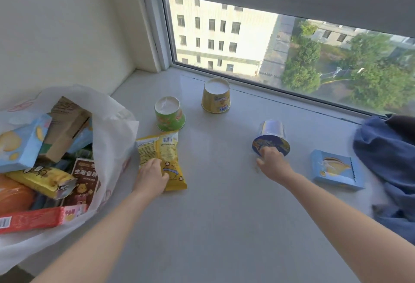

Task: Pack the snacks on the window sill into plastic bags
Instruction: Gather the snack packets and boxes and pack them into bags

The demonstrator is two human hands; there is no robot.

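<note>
With the plastic bag (113, 123) already bulging, the left hand (152, 178) is gripping the yellow packet (171, 159) and the right hand (272, 162) is gripping the tipped blue cup (271, 131), while the green cup (170, 119), yellow cup (216, 101) and blue box (335, 170) are waiting on the window sill (224, 215)

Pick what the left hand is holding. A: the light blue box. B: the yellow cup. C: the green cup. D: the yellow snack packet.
D: the left hand grips the yellow snack packet beside the plastic bag; the right hand grips the blue cup.
</note>
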